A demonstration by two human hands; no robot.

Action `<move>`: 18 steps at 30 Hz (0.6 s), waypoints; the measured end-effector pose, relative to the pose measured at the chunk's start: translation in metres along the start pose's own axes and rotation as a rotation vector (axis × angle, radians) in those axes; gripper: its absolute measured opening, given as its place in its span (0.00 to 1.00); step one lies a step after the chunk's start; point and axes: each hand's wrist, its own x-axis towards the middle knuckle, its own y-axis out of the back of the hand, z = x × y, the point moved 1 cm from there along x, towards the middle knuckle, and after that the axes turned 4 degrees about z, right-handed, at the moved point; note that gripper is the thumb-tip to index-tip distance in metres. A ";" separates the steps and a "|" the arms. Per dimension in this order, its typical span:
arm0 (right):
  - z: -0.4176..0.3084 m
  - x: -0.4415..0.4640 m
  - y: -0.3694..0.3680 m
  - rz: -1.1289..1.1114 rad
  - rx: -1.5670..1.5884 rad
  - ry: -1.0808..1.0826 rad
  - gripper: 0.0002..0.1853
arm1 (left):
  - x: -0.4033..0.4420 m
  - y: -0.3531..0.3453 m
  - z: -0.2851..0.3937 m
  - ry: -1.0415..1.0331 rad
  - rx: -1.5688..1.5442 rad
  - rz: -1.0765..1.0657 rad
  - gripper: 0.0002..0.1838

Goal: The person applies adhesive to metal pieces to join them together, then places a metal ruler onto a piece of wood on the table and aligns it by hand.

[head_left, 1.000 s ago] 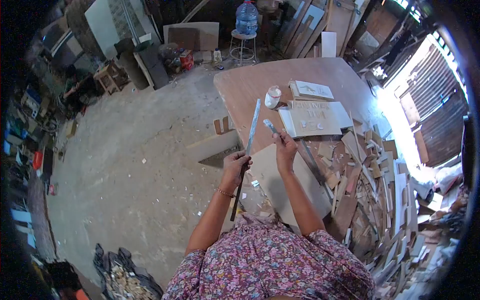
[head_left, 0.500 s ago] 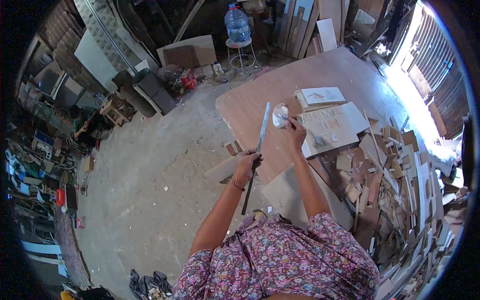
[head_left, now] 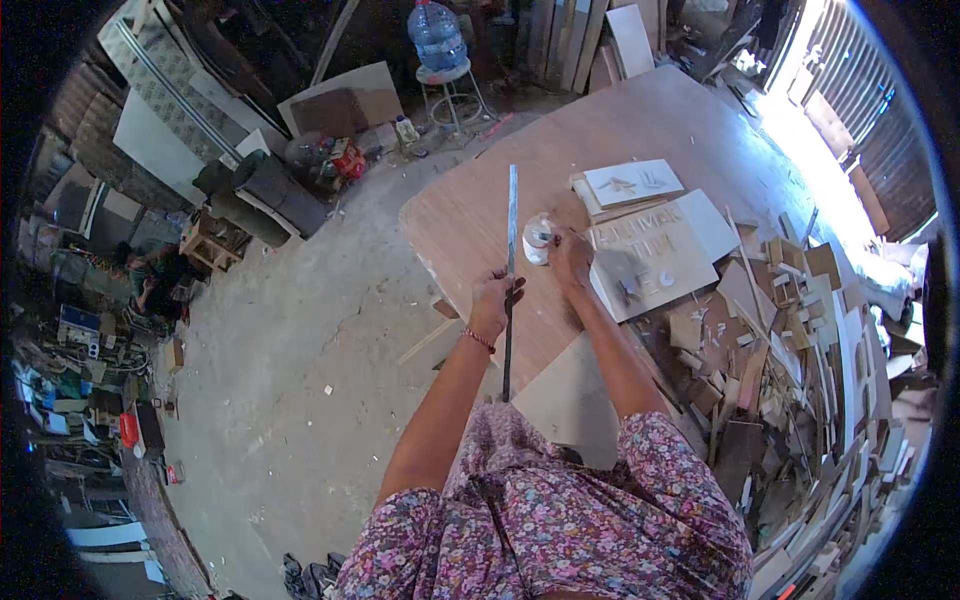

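Observation:
My left hand (head_left: 493, 305) grips a long thin strip (head_left: 512, 225) around its middle. The strip stands nearly upright in view, its upper part whitish and its lower part dark. My right hand (head_left: 570, 260) is closed on a small brush, whose tip is at the mouth of a white jar (head_left: 537, 240). The jar stands on the reddish-brown table (head_left: 470, 200). Right of my right hand lies a pale board (head_left: 655, 255) with raised letters. Behind it, a smaller white panel (head_left: 632, 183) with small pieces on top rests on a stack.
Wood offcuts (head_left: 800, 330) are heaped at the right. A water bottle (head_left: 437, 38) sits on a stool (head_left: 445, 76) behind the table. At the far left a person (head_left: 148, 275) is low down among tools. A plain board (head_left: 565, 395) lies near my body.
My right hand has lowered the brush from in front of the lettered board to the jar. The strip in my left hand has turned more upright. The camera view has shifted.

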 end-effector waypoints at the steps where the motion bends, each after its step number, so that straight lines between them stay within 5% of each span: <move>1: 0.000 0.004 -0.001 -0.083 -0.053 -0.002 0.08 | 0.007 -0.004 -0.002 0.011 -0.008 -0.011 0.10; 6: 0.013 0.016 -0.013 -0.096 -0.021 0.239 0.08 | 0.023 -0.020 -0.012 0.008 -0.092 0.011 0.08; 9: 0.024 0.016 -0.038 0.080 0.075 0.275 0.09 | 0.024 -0.031 -0.009 0.022 -0.109 0.044 0.07; 14: -0.009 0.031 -0.010 -0.273 -0.095 0.274 0.10 | 0.035 -0.031 -0.016 0.037 -0.100 0.079 0.07; 18: -0.004 0.035 -0.028 -0.315 -0.120 0.293 0.10 | 0.035 -0.030 -0.017 0.064 -0.132 0.098 0.06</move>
